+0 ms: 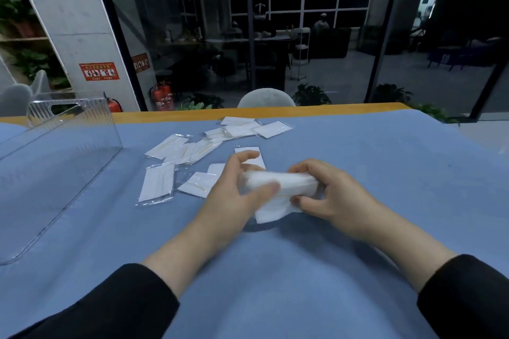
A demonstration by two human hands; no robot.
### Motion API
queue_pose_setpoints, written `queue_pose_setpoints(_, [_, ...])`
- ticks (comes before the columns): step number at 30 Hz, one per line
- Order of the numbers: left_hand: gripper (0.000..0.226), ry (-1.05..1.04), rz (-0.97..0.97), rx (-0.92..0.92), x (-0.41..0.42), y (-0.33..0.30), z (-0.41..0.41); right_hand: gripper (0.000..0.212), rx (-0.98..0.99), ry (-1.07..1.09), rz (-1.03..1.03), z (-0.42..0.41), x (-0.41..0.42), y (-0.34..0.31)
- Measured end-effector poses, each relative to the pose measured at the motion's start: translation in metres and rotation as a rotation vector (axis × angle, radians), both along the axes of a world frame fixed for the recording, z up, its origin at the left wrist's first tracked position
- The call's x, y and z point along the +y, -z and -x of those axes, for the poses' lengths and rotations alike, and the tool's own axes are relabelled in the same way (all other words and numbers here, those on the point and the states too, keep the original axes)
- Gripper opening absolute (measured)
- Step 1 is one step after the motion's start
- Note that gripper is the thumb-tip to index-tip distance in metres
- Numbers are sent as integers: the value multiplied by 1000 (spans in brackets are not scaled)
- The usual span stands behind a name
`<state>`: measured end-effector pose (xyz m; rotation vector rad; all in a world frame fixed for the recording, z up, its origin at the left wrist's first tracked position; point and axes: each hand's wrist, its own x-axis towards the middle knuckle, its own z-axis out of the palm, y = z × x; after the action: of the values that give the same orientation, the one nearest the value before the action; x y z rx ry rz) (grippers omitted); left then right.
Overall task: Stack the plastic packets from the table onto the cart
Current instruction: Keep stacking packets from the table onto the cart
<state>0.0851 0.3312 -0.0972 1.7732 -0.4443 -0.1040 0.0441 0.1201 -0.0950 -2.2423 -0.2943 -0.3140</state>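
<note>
A thick bundle of white plastic packets [278, 187] is held just above the blue tablecloth [358, 162]. My left hand [234, 192] grips its left end with the thumb on top. My right hand [327, 195] grips its right end, fingers curled over it. Several loose white packets [157, 181] lie flat on the cloth behind and to the left of my hands, and more loose packets [248, 128] lie near the far edge. A clear plastic bin [55, 162] stands on the table's left side.
The table's far edge is an orange strip [303, 111]. A grey chair back [265, 98] rises behind it, in front of dark glass walls. Red fire extinguishers [162, 95] stand on the floor at the back left.
</note>
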Motion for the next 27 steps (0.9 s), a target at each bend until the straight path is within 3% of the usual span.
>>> queue_pose_setpoints(2, [73, 117, -101, -27, 7, -4, -2, 34, -28, 29, -45, 14, -9, -9])
queue_pose_setpoints(7, [38, 193, -172, -190, -45, -32, 22, 36, -78, 179, -45, 70, -41, -27])
queue_pose_setpoints(13, [27, 591, -219, -289, -160, -83, 93, 36, -23, 445, -173, 216, -113, -59])
queue_pose_setpoints(15, [24, 748, -257, -330, -205, -87, 135, 32, 17, 575, -132, 285, -138, -61])
queue_pose_setpoints(22, [27, 1209, -339, -322, -341, -26, 310, 19, 316, 923, 7, 496, -189, -20])
queue_pose_setpoints(27, [35, 1332, -380, -225, -406, 36, 398, 38, 348, 1095, -34, 581, -217, 34])
